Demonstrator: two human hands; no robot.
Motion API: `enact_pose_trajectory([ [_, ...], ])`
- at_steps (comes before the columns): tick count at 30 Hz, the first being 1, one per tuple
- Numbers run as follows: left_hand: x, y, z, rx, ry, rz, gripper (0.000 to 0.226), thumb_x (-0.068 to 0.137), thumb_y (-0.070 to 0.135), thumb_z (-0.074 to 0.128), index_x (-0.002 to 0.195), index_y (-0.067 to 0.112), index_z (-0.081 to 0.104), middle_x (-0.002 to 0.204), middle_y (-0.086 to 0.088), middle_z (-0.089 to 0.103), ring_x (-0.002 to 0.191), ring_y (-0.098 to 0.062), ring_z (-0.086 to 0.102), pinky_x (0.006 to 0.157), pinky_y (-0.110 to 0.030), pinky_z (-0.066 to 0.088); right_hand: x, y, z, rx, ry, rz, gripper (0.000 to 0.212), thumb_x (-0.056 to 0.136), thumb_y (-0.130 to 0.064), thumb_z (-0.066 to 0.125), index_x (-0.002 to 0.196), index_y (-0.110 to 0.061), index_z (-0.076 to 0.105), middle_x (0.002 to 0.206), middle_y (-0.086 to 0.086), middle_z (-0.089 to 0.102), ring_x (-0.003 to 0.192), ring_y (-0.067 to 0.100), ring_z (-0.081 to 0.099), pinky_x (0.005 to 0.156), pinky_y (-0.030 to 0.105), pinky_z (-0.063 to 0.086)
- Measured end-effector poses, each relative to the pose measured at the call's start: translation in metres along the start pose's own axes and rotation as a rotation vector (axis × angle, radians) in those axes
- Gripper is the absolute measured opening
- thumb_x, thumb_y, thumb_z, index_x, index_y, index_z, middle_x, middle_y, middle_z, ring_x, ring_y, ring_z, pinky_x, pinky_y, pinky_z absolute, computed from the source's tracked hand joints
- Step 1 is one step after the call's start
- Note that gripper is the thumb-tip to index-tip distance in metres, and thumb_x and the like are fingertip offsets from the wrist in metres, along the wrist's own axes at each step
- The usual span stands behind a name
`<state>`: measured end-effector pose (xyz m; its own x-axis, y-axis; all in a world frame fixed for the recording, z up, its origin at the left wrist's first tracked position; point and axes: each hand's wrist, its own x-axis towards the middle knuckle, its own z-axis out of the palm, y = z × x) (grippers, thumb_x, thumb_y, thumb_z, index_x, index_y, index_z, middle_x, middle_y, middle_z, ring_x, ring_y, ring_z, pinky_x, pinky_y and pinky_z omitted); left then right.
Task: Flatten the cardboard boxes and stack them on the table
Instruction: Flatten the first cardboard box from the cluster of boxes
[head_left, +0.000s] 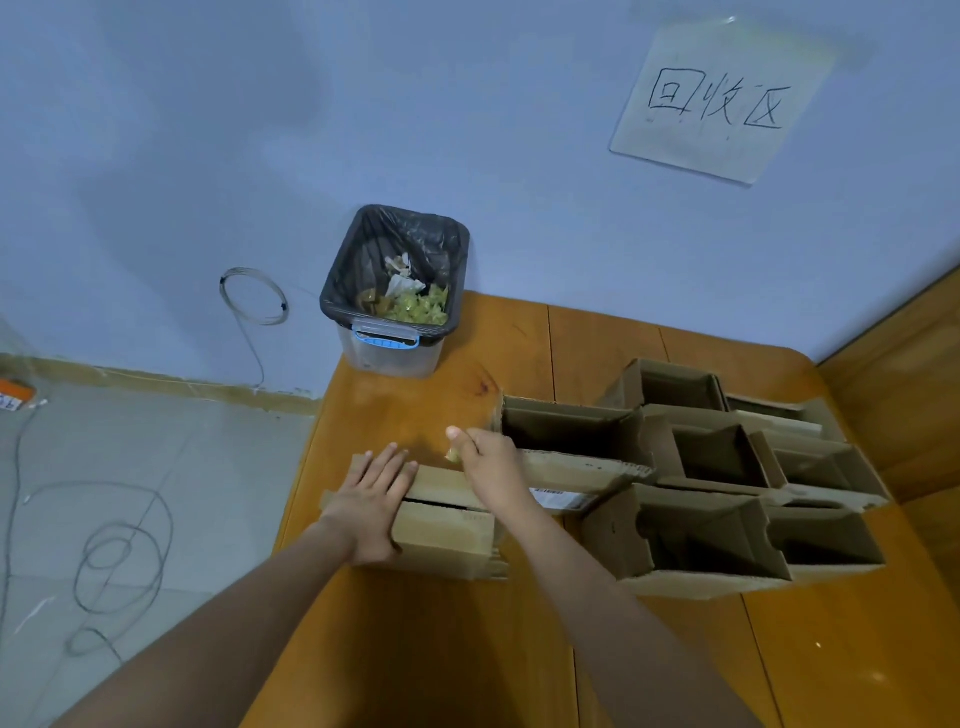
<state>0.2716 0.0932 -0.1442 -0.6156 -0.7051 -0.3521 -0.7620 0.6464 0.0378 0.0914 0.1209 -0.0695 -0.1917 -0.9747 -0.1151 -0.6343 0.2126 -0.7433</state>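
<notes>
Orange wooden table (675, 675) meets a pale blue wall, with a lined bin (395, 291) at twelve o'clock. At centre, the left hand (371, 506) presses flat-fingered on a taped cardboard box (447, 535); the right hand (488, 467) pinches a crumpled yellowish tape scrap (453, 455). Open boxes (727, 499) crowd three o'clock. Holding the matte corrugated box firmly probably keeps it from sliding while tape peels.

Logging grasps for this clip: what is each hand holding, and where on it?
The right hand pinches a small yellowish scrap, likely tape, at its top end. The left hand holds nothing; it presses flat on the left end of the cardboard box.
</notes>
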Motion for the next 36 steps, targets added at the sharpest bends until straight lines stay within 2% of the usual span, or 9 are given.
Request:
enact_pose_trajectory([
  [4,-0.004,-0.002,0.006,-0.039,0.05,0.012,0.125,0.068,0.085,0.043,0.154,0.012,-0.011,0.161,-0.007,-0.016,0.146,-0.023,-0.023,0.111,-0.041,-0.025,0.043,-0.024,-0.01,0.032,0.011,-0.086,0.035,0.099,-0.036,0.045,0.083,-0.018,0.071,0.075,-0.004,0.067,0.071,0.01,0.059,0.065,0.03,0.044],
  [8,-0.008,-0.001,0.011,-0.063,0.099,0.014,0.124,0.063,0.088,0.031,0.154,0.013,-0.005,0.162,-0.006,-0.009,0.147,-0.021,-0.019,0.105,-0.037,-0.034,0.092,-0.042,-0.019,0.077,0.02,-0.172,0.029,0.1,-0.025,0.046,0.119,-0.014,0.066,0.113,0.002,0.068,0.104,0.014,0.06,0.089,0.028,0.045],
  [12,-0.008,-0.001,0.012,-0.08,0.115,0.016,0.122,0.063,0.087,0.035,0.155,0.012,0.005,0.163,-0.007,0.002,0.149,-0.023,-0.009,0.108,-0.038,-0.032,0.143,-0.048,-0.024,0.089,0.079,-0.19,0.04,0.099,-0.019,0.045,0.139,-0.023,0.048,0.079,-0.005,0.059,0.07,0.008,0.049,0.062,0.017,0.036],
  [14,-0.011,-0.001,0.006,-0.102,0.122,0.028,0.12,0.059,0.085,0.046,0.15,0.008,0.031,0.156,-0.012,0.03,0.147,-0.029,0.02,0.114,-0.04,-0.018,0.168,-0.051,-0.026,0.14,0.096,-0.144,0.051,0.096,-0.016,0.049,0.145,-0.028,0.038,0.066,-0.01,0.047,0.058,0.005,0.04,0.055,0.017,0.035],
  [17,-0.012,-0.001,0.0,-0.133,0.13,0.083,0.112,0.046,0.084,0.054,0.128,0.008,0.062,0.132,-0.009,0.06,0.125,-0.027,0.055,0.113,-0.044,0.006,0.204,-0.057,-0.029,0.11,0.114,-0.087,0.042,0.09,-0.01,0.056,0.131,-0.017,0.051,0.091,0.001,0.058,0.077,0.011,0.054,0.07,0.026,0.045],
  [23,-0.012,-0.001,-0.002,-0.135,0.137,0.069,0.109,0.044,0.082,0.057,0.124,0.009,0.065,0.128,-0.009,0.063,0.12,-0.027,0.059,0.108,-0.046,0.02,0.26,-0.067,-0.027,0.056,0.145,-0.082,0.032,0.083,0.004,0.052,0.114,-0.005,0.058,0.114,0.009,0.057,0.098,0.017,0.052,0.081,0.023,0.042],
  [27,-0.012,-0.001,-0.001,-0.147,0.163,0.071,0.106,0.045,0.081,0.058,0.125,0.011,0.065,0.13,-0.007,0.062,0.121,-0.026,0.059,0.108,-0.046,0.018,0.279,-0.075,-0.022,-0.002,0.097,-0.103,0.034,0.083,0.01,0.04,0.103,-0.004,0.064,0.102,0.013,0.056,0.094,0.021,0.051,0.081,0.032,0.043],
  [31,-0.011,-0.002,0.001,-0.173,0.139,0.065,0.106,0.047,0.08,0.058,0.127,0.012,0.064,0.132,-0.007,0.061,0.124,-0.026,0.057,0.106,-0.047,0.022,0.288,-0.078,-0.017,-0.143,0.055,-0.139,0.04,0.092,0.005,0.037,0.126,-0.001,0.057,0.13,0.016,0.055,0.119,0.028,0.051,0.097,0.035,0.042],
  [36,-0.011,-0.003,0.004,-0.18,0.132,0.061,0.105,0.051,0.08,0.054,0.129,0.012,0.061,0.133,-0.007,0.059,0.126,-0.026,0.055,0.108,-0.048,0.02,0.29,-0.079,-0.011,-0.336,0.063,-0.174,0.025,0.092,0.002,0.037,0.107,-0.005,0.056,0.103,0.015,0.062,0.091,0.03,0.058,0.078,0.042,0.049],
])
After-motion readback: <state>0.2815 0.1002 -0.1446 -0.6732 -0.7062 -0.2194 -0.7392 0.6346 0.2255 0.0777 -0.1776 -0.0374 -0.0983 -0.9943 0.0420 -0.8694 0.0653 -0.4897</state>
